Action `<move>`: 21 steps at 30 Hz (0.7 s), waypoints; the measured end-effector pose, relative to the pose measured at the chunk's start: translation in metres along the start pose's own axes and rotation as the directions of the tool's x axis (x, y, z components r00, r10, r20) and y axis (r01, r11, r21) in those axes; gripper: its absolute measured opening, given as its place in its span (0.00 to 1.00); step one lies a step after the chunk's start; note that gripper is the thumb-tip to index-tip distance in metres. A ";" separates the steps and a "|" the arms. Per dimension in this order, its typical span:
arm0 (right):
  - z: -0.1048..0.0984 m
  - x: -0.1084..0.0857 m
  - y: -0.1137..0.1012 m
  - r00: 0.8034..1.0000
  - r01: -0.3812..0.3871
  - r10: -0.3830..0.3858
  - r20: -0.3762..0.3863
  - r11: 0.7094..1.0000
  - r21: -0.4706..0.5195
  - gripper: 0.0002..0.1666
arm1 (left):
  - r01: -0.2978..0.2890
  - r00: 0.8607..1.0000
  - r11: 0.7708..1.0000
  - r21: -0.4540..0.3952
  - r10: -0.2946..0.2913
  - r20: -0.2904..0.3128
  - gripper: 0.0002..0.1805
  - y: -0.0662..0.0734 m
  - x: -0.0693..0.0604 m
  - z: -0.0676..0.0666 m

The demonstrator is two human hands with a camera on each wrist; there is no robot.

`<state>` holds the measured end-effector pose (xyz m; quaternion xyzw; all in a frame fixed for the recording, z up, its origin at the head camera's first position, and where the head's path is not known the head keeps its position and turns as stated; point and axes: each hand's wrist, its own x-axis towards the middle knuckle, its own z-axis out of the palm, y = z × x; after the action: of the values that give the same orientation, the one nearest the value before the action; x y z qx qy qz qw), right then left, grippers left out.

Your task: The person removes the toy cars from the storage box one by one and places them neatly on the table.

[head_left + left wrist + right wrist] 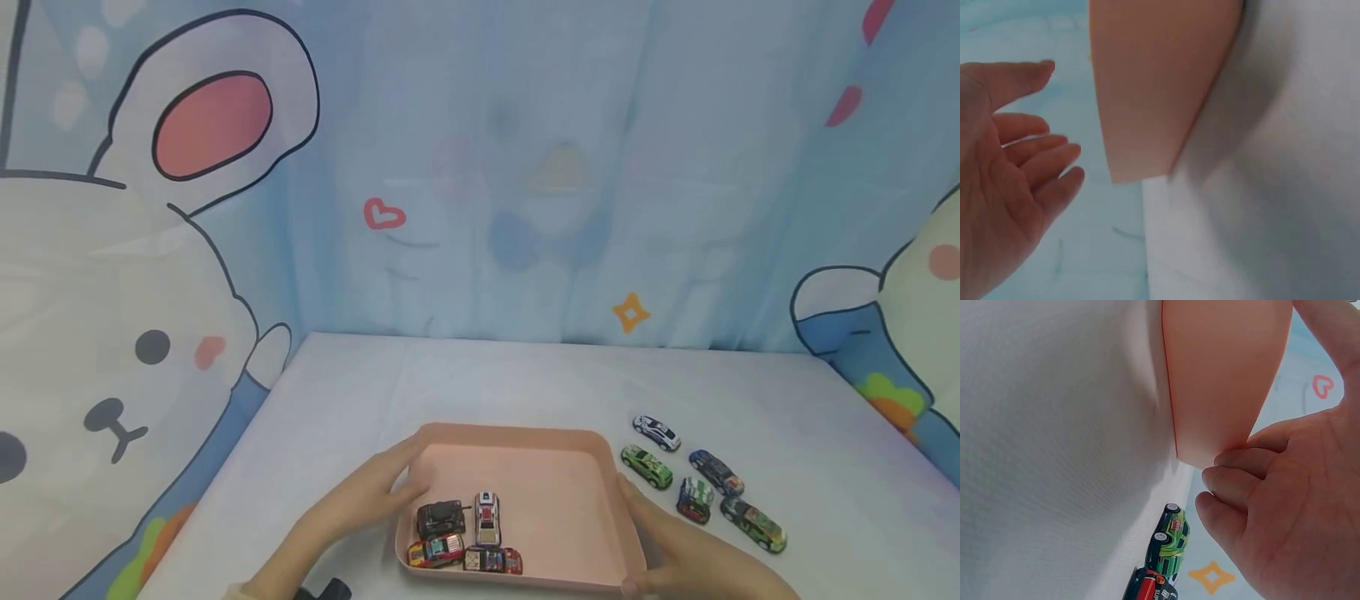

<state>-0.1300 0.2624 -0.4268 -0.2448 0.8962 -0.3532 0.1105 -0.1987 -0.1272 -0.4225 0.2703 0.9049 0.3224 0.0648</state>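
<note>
A pink tray [517,437] lies flat on the table. Grouped in its front left corner are a black toy vehicle [441,519], a white and red car [487,518], a red and yellow car [437,551] and another red car [492,559]. The left hand [367,492] is at the tray's left side; in the left wrist view this hand [1016,181] shows relaxed fingers and a gap to the tray wall [1154,81]. At the right side is the right hand [675,537]. The right wrist view shows that hand [1291,481] with fingertips against the tray's outer wall [1219,369].
Right of the tray, several toy cars lie on the white table, among them a white one [657,433], a light green one [647,467] and a dark blue one [717,472]. A black object [334,590] is at the front edge. A patterned curtain [465,275] hangs behind.
</note>
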 end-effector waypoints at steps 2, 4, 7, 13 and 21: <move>0.000 0.000 -0.001 1.000 -0.014 0.014 0.012 1.000 0.025 0.66 | -0.027 0.999 1.000 0.001 0.027 0.029 0.32 0.005 0.000 0.000; 0.000 0.001 -0.002 0.998 -0.049 0.043 0.055 0.994 0.101 0.64 | -0.050 0.997 0.999 0.013 0.049 0.064 0.31 0.007 0.000 0.001; -0.001 0.001 -0.002 0.994 -0.075 0.061 0.095 0.987 0.145 0.62 | -0.081 0.991 0.996 0.033 0.077 0.106 0.29 0.008 0.000 0.004; -0.001 0.000 -0.002 0.996 -0.046 0.038 0.083 0.994 0.102 0.62 | -0.091 0.986 0.992 0.091 0.077 0.145 0.30 0.010 -0.001 0.007; 0.000 0.000 0.000 0.996 -0.074 0.069 0.060 0.994 0.076 0.64 | -0.131 0.981 0.972 0.193 0.099 0.164 0.29 0.013 0.003 0.013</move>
<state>-0.1301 0.2620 -0.4271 -0.2182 0.8863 -0.3765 0.1583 -0.1913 -0.1104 -0.4244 0.3516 0.9081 0.2099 0.0876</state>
